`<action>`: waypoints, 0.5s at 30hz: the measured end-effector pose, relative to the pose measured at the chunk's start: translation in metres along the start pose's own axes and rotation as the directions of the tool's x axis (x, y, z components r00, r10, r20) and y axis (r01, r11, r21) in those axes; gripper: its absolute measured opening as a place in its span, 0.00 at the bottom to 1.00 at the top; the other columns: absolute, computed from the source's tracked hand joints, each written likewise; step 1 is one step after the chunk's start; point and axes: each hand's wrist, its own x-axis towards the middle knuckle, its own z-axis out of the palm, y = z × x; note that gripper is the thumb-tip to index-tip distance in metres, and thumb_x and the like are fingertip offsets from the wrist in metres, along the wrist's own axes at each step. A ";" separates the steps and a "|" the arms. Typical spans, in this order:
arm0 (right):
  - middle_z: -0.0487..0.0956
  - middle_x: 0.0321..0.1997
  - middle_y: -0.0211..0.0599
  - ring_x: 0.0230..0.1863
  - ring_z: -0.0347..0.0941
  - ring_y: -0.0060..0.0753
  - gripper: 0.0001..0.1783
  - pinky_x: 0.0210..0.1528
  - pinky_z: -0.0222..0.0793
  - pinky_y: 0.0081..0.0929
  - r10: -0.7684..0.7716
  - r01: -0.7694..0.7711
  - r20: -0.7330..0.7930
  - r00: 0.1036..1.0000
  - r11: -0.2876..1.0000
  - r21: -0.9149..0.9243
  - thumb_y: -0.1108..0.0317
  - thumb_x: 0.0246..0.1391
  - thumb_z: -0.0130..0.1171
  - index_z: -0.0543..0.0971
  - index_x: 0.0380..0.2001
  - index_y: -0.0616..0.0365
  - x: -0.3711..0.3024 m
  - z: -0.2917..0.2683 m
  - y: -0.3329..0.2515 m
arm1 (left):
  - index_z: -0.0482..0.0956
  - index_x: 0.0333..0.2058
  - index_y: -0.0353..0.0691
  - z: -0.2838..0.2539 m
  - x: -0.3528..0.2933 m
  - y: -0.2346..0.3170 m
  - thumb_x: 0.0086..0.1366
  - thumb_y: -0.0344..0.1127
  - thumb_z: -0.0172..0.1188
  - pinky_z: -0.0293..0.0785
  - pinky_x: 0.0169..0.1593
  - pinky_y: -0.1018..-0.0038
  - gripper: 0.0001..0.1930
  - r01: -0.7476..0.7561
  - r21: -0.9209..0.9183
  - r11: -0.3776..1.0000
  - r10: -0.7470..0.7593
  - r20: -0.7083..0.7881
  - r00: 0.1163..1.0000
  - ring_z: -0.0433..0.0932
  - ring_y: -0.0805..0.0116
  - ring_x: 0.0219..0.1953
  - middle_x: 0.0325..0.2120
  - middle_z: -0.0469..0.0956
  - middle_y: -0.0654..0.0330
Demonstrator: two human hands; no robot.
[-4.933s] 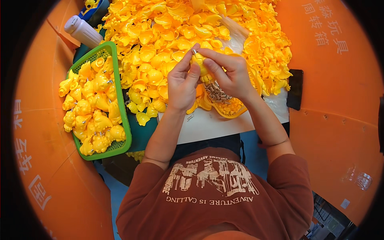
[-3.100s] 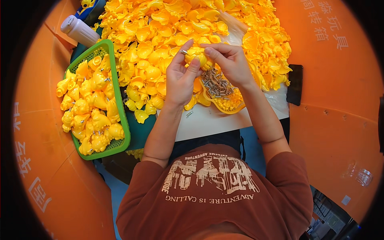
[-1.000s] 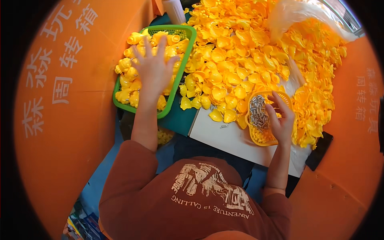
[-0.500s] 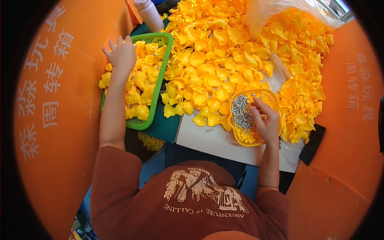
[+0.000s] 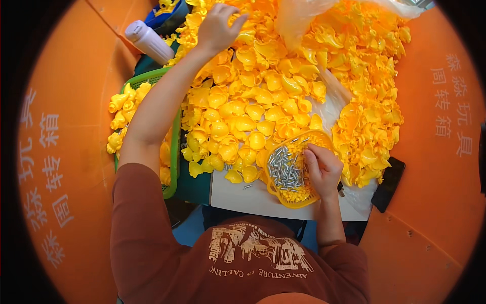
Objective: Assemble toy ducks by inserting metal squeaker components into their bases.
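My left hand (image 5: 218, 29) is over the far left part of a big heap of shiny yellow plastic shells (image 5: 255, 111). Its thumb stands apart from the fingers, and I see nothing in it. On the near right, my right hand (image 5: 325, 169) reaches into a small yellow basket (image 5: 291, 204). There its fingers are curled with the tips pinched together; whatever they hold is too small to make out. Small silver metal pins (image 5: 286, 169) fill much of that basket, beside tiny yellow pieces (image 5: 298, 194).
A green basket (image 5: 174, 172) of yellow pieces stands on the left, partly behind my left arm. Beyond it are a pale bottle (image 5: 150, 42) and a blue container (image 5: 169, 17). Clear plastic sheeting (image 5: 296, 23) lies on the heap. A dark flat object (image 5: 389, 185) rests near the right orange panel (image 5: 430, 202).
My left hand has gone from over the green basket to the far part of the heap. My right hand's fingers have closed in the yellow basket. The whole view has shifted somewhat.
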 end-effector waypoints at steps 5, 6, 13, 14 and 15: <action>0.79 0.29 0.43 0.28 0.74 0.35 0.13 0.31 0.69 0.24 0.030 -0.009 0.138 0.990 0.988 -0.154 0.73 0.44 0.63 0.78 0.35 0.66 0.011 0.004 -0.008 | 0.68 0.52 0.44 0.038 -0.029 0.041 0.51 0.57 0.62 0.64 0.55 0.64 0.34 0.038 -0.050 0.998 -0.013 0.436 0.900 0.66 0.54 0.55 0.50 0.69 0.48; 0.78 0.33 0.44 0.33 0.74 0.41 0.16 0.34 0.70 0.29 -0.027 0.054 0.136 0.990 0.979 -0.195 0.70 0.42 0.65 0.78 0.37 0.64 0.013 0.006 -0.009 | 0.68 0.53 0.45 0.040 -0.038 0.034 0.49 0.56 0.63 0.63 0.56 0.65 0.34 -0.022 -0.047 0.999 0.044 0.537 0.842 0.64 0.53 0.56 0.52 0.66 0.47; 0.78 0.31 0.44 0.33 0.73 0.43 0.16 0.35 0.69 0.32 0.078 -0.038 0.117 0.990 0.948 -0.316 0.68 0.43 0.64 0.78 0.36 0.63 0.014 0.016 -0.012 | 0.73 0.47 0.44 0.017 -0.079 0.039 0.49 0.35 0.66 0.65 0.52 0.68 0.24 -0.188 -0.272 0.944 0.315 0.563 0.764 0.66 0.52 0.52 0.48 0.67 0.50; 0.78 0.30 0.44 0.32 0.73 0.43 0.16 0.35 0.69 0.32 0.096 -0.059 0.100 0.990 0.946 -0.319 0.68 0.43 0.64 0.78 0.36 0.63 0.013 0.017 -0.012 | 0.74 0.45 0.43 0.008 -0.085 0.048 0.49 0.33 0.66 0.66 0.51 0.68 0.22 -0.121 -0.289 0.950 0.290 0.663 0.690 0.67 0.52 0.49 0.45 0.69 0.51; 0.78 0.30 0.44 0.32 0.73 0.43 0.15 0.35 0.69 0.32 0.108 -0.076 0.083 0.991 0.945 -0.318 0.68 0.43 0.64 0.78 0.36 0.64 0.013 0.017 -0.013 | 0.75 0.42 0.42 -0.001 -0.091 0.057 0.48 0.30 0.65 0.67 0.50 0.69 0.20 -0.055 -0.292 0.955 0.265 0.751 0.604 0.69 0.53 0.47 0.43 0.70 0.53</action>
